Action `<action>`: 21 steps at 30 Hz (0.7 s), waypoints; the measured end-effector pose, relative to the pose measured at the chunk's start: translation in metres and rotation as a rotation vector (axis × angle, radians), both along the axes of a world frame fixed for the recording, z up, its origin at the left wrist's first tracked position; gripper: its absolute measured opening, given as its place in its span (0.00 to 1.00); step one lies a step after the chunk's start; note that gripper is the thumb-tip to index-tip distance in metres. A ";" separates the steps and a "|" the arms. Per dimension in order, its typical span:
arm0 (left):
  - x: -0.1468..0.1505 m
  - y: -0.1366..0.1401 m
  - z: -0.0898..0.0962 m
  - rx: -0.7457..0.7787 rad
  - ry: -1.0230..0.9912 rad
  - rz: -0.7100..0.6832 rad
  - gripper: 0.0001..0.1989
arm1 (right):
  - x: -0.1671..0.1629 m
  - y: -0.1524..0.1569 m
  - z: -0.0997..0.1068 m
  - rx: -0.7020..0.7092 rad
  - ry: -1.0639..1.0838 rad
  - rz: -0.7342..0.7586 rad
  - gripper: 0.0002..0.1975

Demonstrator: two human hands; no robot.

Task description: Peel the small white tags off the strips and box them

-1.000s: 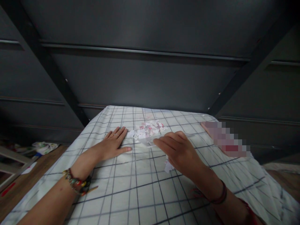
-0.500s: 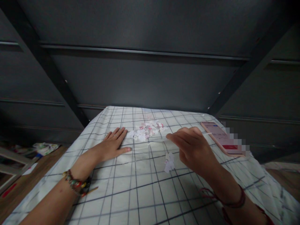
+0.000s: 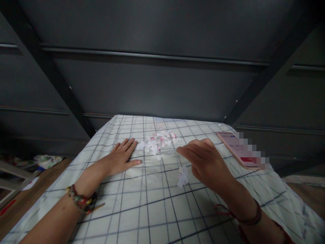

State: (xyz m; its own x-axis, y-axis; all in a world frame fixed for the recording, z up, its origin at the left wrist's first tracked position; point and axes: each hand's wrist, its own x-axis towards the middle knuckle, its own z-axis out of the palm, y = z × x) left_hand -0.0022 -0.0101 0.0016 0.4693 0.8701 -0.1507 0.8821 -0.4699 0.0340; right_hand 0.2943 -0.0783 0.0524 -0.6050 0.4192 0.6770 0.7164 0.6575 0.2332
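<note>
A heap of small torn paper scraps (image 3: 158, 141), white with pink patches, lies on the checked cloth. My left hand (image 3: 122, 157) rests flat on the cloth just left of the heap, fingers spread and holding nothing. In a pinch, my right hand (image 3: 204, 162) grips a slim pale tweezers-like tool (image 3: 169, 153), blurred and partly hidden by the fingers. Its tip reaches left to the heap's near edge, by a white scrap (image 3: 158, 157); whether it grips that scrap I cannot tell. A smaller cluster of paper scraps (image 3: 182, 176) lies below the tool, left of my right wrist.
A phone (image 3: 235, 149) in a pink case, its screen lit, lies at the right edge of the checked cloth (image 3: 137, 217). Dark panels (image 3: 142, 88) rise behind the cloth. Down on the left are a pale frame (image 3: 15, 171) and a crumpled bag (image 3: 48, 161).
My right hand and the tool have shifted slightly left, toward the heap's near edge, where a white scrap now shows by the tip. My left hand stays flat in place.
</note>
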 end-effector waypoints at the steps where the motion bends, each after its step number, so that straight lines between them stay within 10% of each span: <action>1: 0.001 0.000 0.001 -0.010 0.005 0.007 0.46 | -0.001 0.001 -0.001 0.015 0.004 -0.002 0.23; 21: 0.011 -0.005 0.010 -0.066 0.066 0.069 0.44 | -0.003 0.006 -0.008 -0.056 -0.076 -0.055 0.24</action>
State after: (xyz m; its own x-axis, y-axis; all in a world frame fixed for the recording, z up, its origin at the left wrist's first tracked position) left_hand 0.0083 -0.0148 0.0114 0.3955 0.8873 -0.2373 0.9137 -0.4065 0.0031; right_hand 0.2917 -0.0725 0.0448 -0.6287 0.4893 0.6044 0.7337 0.6309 0.2524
